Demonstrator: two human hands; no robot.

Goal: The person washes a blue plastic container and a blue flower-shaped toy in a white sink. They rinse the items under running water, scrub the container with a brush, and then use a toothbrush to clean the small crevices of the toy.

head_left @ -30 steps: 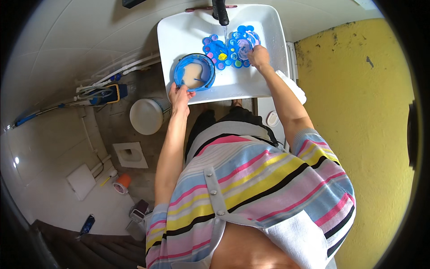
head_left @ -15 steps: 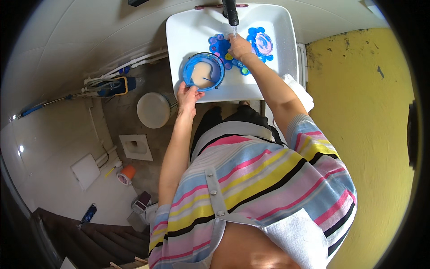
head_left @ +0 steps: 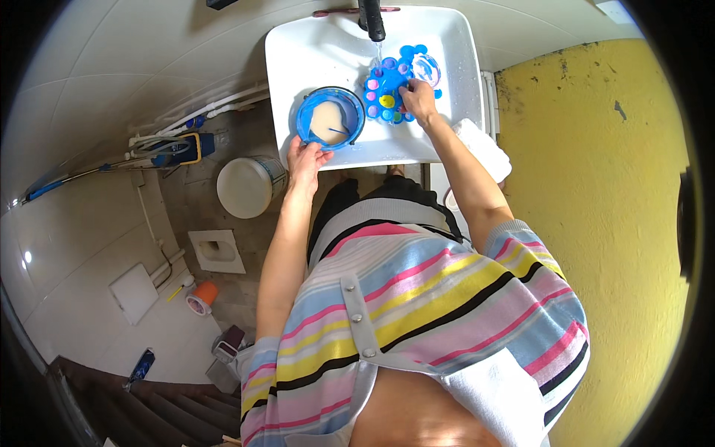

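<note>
A blue paint palette (head_left: 390, 83) with round wells of pink, yellow and other colours lies tilted in the white sink (head_left: 287, 63). My right hand (head_left: 418, 102) is closed on its right side, fingers bent over the edge. Water runs from the black faucet (head_left: 372, 22) onto the palette's far part. Beyond the hand is another blue palette (head_left: 426, 68), smeared with pink and white paint. At the sink's near left stands a blue-rimmed bucket (head_left: 330, 119) of cloudy beige liquid. My left hand (head_left: 305, 160) holds the bucket's near-left side; some fingertips are hidden.
A white cloth (head_left: 482, 151) hangs by the sink's right corner. Below on the left stand a large whitish bucket (head_left: 244, 188) and a squat toilet pan (head_left: 217, 251). A mop handle (head_left: 82, 171) leans along the left wall. The yellow wall (head_left: 588, 223) bounds the right.
My right hand has moved from the palette's far part under the water to its right side. The palette has shifted and more of its wells show. My left hand stays at the bucket.
</note>
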